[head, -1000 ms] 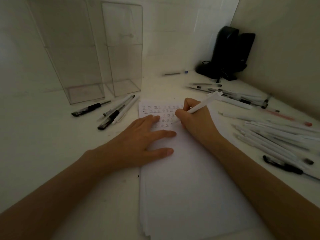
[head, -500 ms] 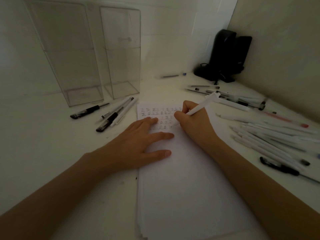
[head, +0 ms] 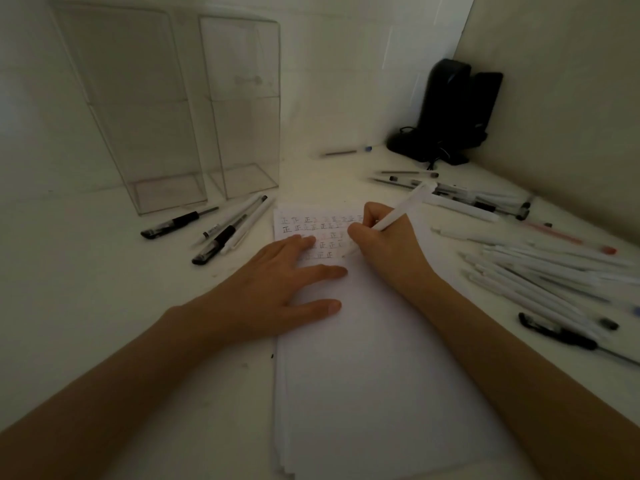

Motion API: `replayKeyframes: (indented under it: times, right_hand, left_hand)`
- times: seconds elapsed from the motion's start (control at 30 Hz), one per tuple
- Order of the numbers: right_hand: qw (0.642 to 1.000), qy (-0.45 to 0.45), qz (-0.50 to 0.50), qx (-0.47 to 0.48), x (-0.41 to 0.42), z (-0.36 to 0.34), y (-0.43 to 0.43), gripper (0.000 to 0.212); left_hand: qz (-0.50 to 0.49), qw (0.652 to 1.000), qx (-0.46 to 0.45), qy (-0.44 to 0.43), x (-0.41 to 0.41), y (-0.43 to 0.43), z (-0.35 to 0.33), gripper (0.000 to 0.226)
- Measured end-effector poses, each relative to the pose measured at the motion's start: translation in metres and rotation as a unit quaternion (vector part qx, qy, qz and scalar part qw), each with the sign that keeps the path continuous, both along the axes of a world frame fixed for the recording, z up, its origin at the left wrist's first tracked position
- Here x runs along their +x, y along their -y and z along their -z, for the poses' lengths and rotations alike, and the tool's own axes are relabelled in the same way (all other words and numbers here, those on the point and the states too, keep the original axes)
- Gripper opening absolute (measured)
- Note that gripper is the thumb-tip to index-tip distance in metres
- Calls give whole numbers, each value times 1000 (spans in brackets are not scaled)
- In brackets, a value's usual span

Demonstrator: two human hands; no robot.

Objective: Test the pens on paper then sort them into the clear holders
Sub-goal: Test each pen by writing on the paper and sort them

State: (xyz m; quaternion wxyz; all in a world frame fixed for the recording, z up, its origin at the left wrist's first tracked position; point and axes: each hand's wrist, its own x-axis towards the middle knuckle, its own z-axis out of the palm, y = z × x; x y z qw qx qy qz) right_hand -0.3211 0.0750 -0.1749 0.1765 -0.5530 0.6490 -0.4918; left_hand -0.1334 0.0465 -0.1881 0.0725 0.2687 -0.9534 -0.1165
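A wall closes the far edge of the surface and another closes its right edge, meeting at the far right corner where a black device sits. Two tall clear holders stand side by side against the far edge toward the left, with four loose pens lying just in front of them. A heap of pens spreads along the right edge, so the open room lies left of the paper, nearer to us than the holders. The paper, a stack, runs from the near edge up the middle. Our left hand lies flat with fingers spread on its left margin, holding nothing. Our right hand, just beside the left, is curled around a white pen, whose tip points down at the sheet just under the rows of written marks; we cannot tell whether it touches.
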Motion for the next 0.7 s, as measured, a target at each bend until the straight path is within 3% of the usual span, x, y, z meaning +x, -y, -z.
replayKeyframes:
  times: [0.23,0.37,0.43,0.5,0.6,0.7]
  right_hand:
    - [995,92,-3,-26,-1,-4,-5,34]
    - [997,46,-41,-51,-5,1,-5,7]
    - [994,77,-71,-43,-7,0,-4,28]
    - [987,131,-85,-47,-8,-4,-4,30]
    - [985,141,-88,-50,-7,-5,-4,17]
    - [990,102,-88,-50,-4,-4,-3,18]
  left_hand:
    - [1,1000,-9,-15,0,-1,-1,74]
    - [-22,993,12,-114,1,1,-6,74]
    - [-71,981,71,-164,0,0,-13,64]
    - [-88,970,113,-195,0,1,-14,61]
    - [-52,972,121,-197,0,1,-14,64]
    - [9,979,103,-176,1,-2,-13,61]
